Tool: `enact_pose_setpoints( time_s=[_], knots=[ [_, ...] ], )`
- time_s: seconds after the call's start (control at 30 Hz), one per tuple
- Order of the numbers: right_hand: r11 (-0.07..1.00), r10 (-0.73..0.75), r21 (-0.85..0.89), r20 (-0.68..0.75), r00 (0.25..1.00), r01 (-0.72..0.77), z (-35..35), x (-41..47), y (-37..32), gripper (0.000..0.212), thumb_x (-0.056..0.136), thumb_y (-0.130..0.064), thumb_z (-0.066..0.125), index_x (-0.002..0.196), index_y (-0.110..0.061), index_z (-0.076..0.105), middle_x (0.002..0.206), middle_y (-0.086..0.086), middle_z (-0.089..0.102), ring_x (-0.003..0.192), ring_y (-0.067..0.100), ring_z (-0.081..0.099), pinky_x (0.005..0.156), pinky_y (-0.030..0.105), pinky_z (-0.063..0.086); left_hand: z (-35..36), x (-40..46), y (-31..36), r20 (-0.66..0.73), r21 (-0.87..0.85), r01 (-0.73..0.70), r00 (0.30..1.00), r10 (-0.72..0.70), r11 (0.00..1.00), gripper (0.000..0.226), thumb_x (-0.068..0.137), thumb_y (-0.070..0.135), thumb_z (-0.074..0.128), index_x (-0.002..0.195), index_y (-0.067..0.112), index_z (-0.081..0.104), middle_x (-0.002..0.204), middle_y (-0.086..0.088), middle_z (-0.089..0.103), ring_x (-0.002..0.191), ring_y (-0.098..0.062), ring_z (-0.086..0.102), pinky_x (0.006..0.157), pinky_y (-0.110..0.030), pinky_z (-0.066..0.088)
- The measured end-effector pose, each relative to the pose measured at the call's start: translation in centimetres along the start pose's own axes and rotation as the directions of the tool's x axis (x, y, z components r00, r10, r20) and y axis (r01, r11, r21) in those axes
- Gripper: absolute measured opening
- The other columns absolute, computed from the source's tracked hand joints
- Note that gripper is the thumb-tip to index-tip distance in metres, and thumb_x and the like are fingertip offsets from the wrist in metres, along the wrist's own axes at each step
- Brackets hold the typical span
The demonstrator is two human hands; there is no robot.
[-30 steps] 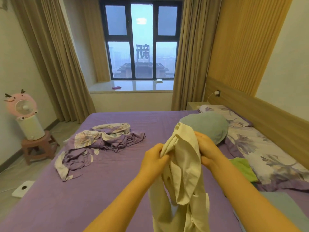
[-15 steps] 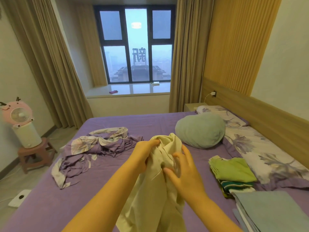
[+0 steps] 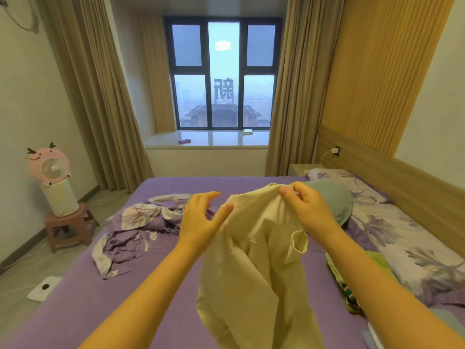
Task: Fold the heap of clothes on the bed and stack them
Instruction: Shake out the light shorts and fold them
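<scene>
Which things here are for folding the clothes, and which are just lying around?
For the job:
cream garment, pinched by the right hand
left hand, at its edge
folded clothes
bed

Just lying about:
crumpled floral sheet
round green cushion
pink fan on stool

Crumpled bedding (image 3: 141,222) left on bed (image 3: 75,298), pillows (image 3: 392,227) right.
</scene>
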State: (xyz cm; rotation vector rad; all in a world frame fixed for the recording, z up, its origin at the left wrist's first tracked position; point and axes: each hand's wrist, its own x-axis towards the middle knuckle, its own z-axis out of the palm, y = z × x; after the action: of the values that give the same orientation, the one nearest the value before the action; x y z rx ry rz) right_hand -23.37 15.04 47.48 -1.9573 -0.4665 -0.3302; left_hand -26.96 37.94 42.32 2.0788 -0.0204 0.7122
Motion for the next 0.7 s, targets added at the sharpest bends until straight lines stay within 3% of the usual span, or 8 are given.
enact_pose_setpoints(
  time_s=[0.07,0.17,0.27,0.33,0.43,0.53,0.6,0.7],
  knots=[
    [0.995,0.101,0.017,0.004,0.995,-0.101,0.1,0.8,-0.5,0.036,0.097,-0.028,0.050,0.074,0.000,0.049,0.065,0.002,0.042,0.060,0.013,0.038,0.054,0.027,0.029,0.7,-1.7,0.4,-0.098,0.122,-0.199,0.973,0.211,0.972,0.060,0.075,0.069,0.055,0.114,0.024,0.058,0.111,0.005,0.056,0.101,-0.006,0.050,0.088,-0.022,0.040],
    [0.887,0.352,0.282,0.096,0.931,-0.365,0.2,1.6,-1.3,0.033,0.098,-0.014,0.046,0.065,-0.011,0.045,0.061,0.004,0.042,0.059,0.016,0.040,0.054,0.030,0.029,2.7,-4.7,1.2,-0.113,0.289,-0.362,0.906,0.408,0.886,0.054,0.077,0.064,0.060,0.112,0.023,0.052,0.108,0.003,0.055,0.100,-0.012,0.049,0.085,-0.025,0.040],
    [0.712,0.461,0.491,0.214,0.861,-0.502,-0.3,2.3,-2.1,0.024,0.095,-0.002,0.046,0.076,-0.004,0.058,0.068,0.008,0.061,0.066,0.018,0.058,0.060,0.030,0.049,4.3,-5.6,1.7,0.138,0.152,-0.183,0.977,0.162,0.971,0.054,0.072,0.070,0.059,0.111,0.035,0.049,0.101,0.017,0.054,0.091,-0.001,0.051,0.075,-0.023,0.045],
    [0.691,0.483,0.507,0.207,0.851,-0.515,-0.7,2.5,-2.2,0.020,0.095,-0.001,0.047,0.080,-0.001,0.060,0.068,0.008,0.065,0.065,0.017,0.063,0.054,0.027,0.054,4.9,-5.1,1.3,0.177,0.067,-0.064,0.983,0.051,0.996,0.026,0.076,0.057,0.061,0.089,0.036,0.053,0.084,0.015,0.058,0.076,-0.002,0.053,0.066,-0.031,0.047],
    [0.724,0.549,0.428,0.115,0.828,-0.540,-1.2,2.3,-1.3,0.015,0.094,-0.003,0.049,0.085,0.003,0.059,0.067,0.008,0.060,0.062,0.019,0.057,0.052,0.027,0.045,5.1,-3.8,1.3,0.170,-0.030,-0.046,0.984,0.051,0.998,0.032,0.086,0.037,0.064,0.067,0.015,0.050,0.060,0.000,0.049,0.055,-0.007,0.040,0.054,-0.040,0.036],
    [0.713,0.593,0.393,0.104,0.798,-0.581,-1.8,1.2,0.9,0.024,0.094,-0.002,0.049,0.111,0.013,0.058,0.077,0.013,0.058,0.069,0.023,0.054,0.061,0.031,0.043,4.3,-2.7,2.4,0.214,0.055,-0.166,0.965,0.151,0.985,0.041,0.089,0.045,0.055,0.068,0.010,0.056,0.060,0.000,0.048,0.059,-0.010,0.040,0.056,-0.033,0.031],
    [0.712,0.587,0.379,0.140,0.797,-0.591,-2.1,0.1,1.9,0.023,0.096,-0.007,0.049,0.113,0.005,0.059,0.082,0.010,0.062,0.071,0.020,0.058,0.059,0.029,0.046,3.9,-1.9,3.2,0.238,0.147,-0.243,0.950,0.204,0.959,0.046,0.091,0.048,0.046,0.071,0.010,0.061,0.064,0.000,0.051,0.065,-0.015,0.044,0.060,-0.035,0.035],
    [0.764,0.557,0.312,0.124,0.821,-0.565,-2.4,-0.9,2.4,0.022,0.096,-0.014,0.052,0.115,-0.003,0.060,0.086,0.005,0.062,0.073,0.014,0.058,0.053,0.022,0.048,3.7,-0.9,4.6,0.280,0.085,-0.140,0.953,0.112,0.986,0.045,0.097,0.039,0.049,0.069,0.005,0.053,0.059,-0.001,0.044,0.056,-0.013,0.038,0.055,-0.033,0.028]
  ],
)
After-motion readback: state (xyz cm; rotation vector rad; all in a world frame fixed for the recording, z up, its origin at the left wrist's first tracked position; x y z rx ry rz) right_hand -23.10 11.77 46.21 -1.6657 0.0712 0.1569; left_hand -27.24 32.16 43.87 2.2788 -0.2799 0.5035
